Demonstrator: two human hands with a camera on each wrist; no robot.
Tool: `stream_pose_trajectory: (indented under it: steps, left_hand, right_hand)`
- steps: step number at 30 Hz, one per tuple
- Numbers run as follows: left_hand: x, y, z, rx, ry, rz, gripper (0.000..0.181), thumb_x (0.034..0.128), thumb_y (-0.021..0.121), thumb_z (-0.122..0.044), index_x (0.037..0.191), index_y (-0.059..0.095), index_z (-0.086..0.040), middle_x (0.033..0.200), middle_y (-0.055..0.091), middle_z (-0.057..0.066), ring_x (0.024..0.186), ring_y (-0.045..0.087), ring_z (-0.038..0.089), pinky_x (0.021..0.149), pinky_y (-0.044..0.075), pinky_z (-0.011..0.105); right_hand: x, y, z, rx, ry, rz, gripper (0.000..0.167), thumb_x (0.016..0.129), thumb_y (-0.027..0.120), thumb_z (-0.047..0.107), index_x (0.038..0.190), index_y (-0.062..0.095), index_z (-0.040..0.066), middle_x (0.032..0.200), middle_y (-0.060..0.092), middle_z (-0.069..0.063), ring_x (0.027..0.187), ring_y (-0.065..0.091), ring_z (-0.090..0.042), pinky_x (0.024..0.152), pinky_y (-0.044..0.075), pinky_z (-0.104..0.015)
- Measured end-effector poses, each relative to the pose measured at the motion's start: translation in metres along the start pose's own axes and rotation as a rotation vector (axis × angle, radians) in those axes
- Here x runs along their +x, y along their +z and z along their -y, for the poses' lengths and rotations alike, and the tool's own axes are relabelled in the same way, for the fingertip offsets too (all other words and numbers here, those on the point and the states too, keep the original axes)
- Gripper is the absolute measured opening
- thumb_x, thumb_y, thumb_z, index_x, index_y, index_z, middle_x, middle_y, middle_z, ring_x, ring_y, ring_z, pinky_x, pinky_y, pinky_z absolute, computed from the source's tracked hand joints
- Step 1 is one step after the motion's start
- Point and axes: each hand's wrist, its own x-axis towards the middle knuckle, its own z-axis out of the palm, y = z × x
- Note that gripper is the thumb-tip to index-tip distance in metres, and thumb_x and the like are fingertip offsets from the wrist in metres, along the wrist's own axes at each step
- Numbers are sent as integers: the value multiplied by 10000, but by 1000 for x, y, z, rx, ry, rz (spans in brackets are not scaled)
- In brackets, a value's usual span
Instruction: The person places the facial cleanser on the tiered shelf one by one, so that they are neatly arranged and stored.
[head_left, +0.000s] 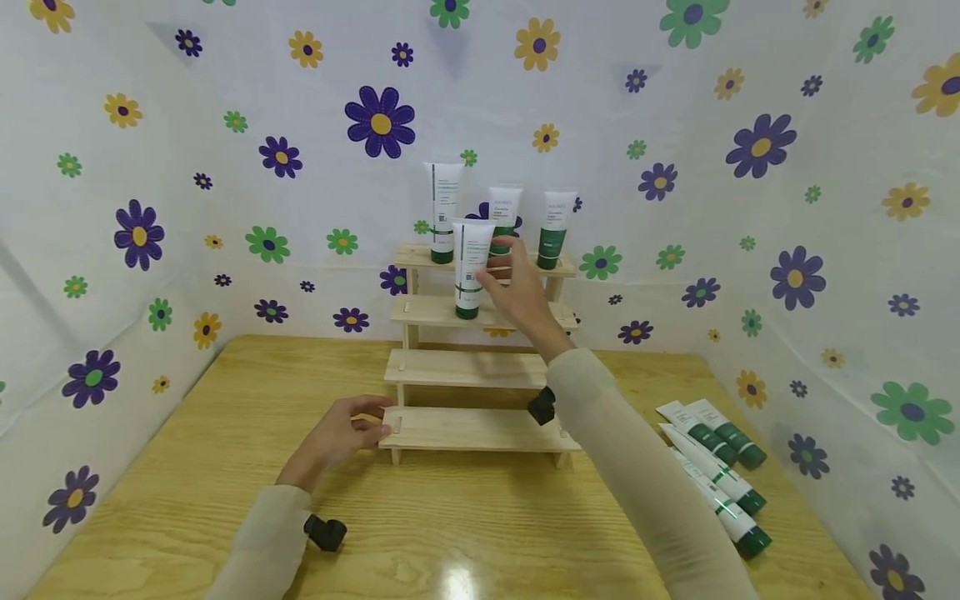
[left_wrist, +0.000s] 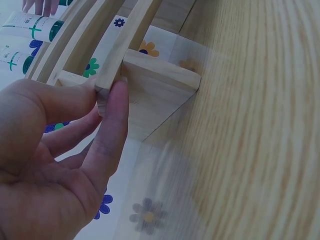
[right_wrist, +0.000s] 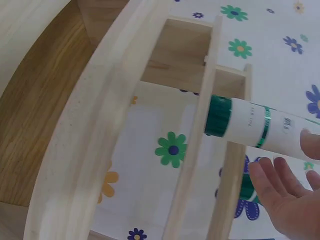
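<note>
A stepped wooden display stand [head_left: 465, 367] with several shelves is on the table. My left hand [head_left: 339, 433] pinches the left end of its lowest shelf [left_wrist: 111, 75] between thumb and fingers. A white squeeze tube [head_left: 472, 262] with a green cap stands upright, cap down, on the second shelf from the top. Beside that tube is my right hand [head_left: 517, 287], its thumb [right_wrist: 311, 144] at the tube's side and its fingers loosely spread away from it. Behind, the top shelf bears a tall tube [head_left: 444, 208], a partly hidden tube [head_left: 506, 202] and another tube [head_left: 557, 217].
Several more white and green tubes [head_left: 720, 479] lie in a group on the table [head_left: 187, 467] at the right. Flower-printed cloth [head_left: 300, 208] hangs behind the stand and along both sides. A small black device [head_left: 326, 533] is at the left sleeve.
</note>
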Motion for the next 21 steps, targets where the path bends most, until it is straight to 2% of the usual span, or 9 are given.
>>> stream_pose_trajectory:
  steps: [5, 11, 17, 21]
  left_hand:
    - [-1, -1, 0, 6, 4, -3, 484, 990, 677, -50, 1448, 536, 17, 1330, 570, 265, 939, 703, 177, 825, 644, 373]
    - [-1, 0, -2, 25, 15, -4, 482, 992, 676, -59, 1448, 537, 14, 1344, 564, 274, 950, 704, 180, 825, 644, 370]
    - [1, 1, -1, 28, 4, -17, 467, 984, 686, -56, 1431, 561, -5, 1330, 577, 261, 942, 708, 179, 808, 645, 343]
    - [2, 0, 2, 32, 11, -21, 461, 984, 683, -51, 1427, 563, -3, 1317, 583, 258, 928, 706, 178, 795, 643, 327]
  right_hand:
    - [-12, -22, 2, -19, -30, -14, 594, 1020, 650, 160, 1531, 350, 126, 1327, 646, -214, 1203, 665, -386, 1038, 563, -506]
    - [-33, -63, 6, -135, 14, 92, 669, 1013, 635, 144, 1582, 284, 119, 1384, 619, -234, 1220, 656, -420, 1020, 561, -555]
    - [-61, -99, -1, -248, 84, 204, 675, 1028, 625, 189, 1594, 268, 101, 1415, 598, -259, 1261, 624, -461, 987, 570, -588]
    - [-83, -116, -8, -312, 105, 245, 650, 1037, 613, 202, 1583, 287, 67, 1396, 603, -282, 1245, 628, -480, 983, 570, -589]
